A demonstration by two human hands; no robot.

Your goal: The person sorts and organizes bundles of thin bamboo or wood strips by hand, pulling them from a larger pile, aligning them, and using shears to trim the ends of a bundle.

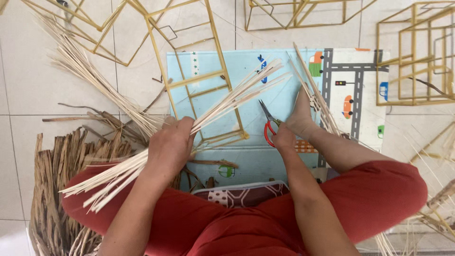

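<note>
White floor tiles carry a pale blue play mat [284, 156] printed with roads and cars, and the person sits on it cross-legged in red trousers. Bamboo frames [412, 57] of thin yellow sticks stand and lie beyond the mat, one frame [199, 80] reaching onto it just past the fingers of the left hand. The left hand [170, 144] is clenched around a bundle of pale strips [227, 102], which fans out beyond the fingers toward the mat's far edge and trails back past the wrist over the left knee. The right hand [283, 137] rests low on the mat with its fingers closed on the red handles of small scissors [268, 124]; the blades point away from the fingers and look slightly parted, with nothing between them. A second sheaf of strips [315, 97] lies just right of that hand, across the bare foot [301, 116]. A loose pile of strips [90, 78] and dried brown leaves [71, 161] lie left of the left hand, on the tiles. To work well here, I judge the bundle wants a firm grip close to where the cut or pick falls, so the strips do not splay; the blades should meet one strip squarely, clear of the foot beside them and of the left fingers, and the trailing ends should stay off the leaves so they do not tangle.
</note>
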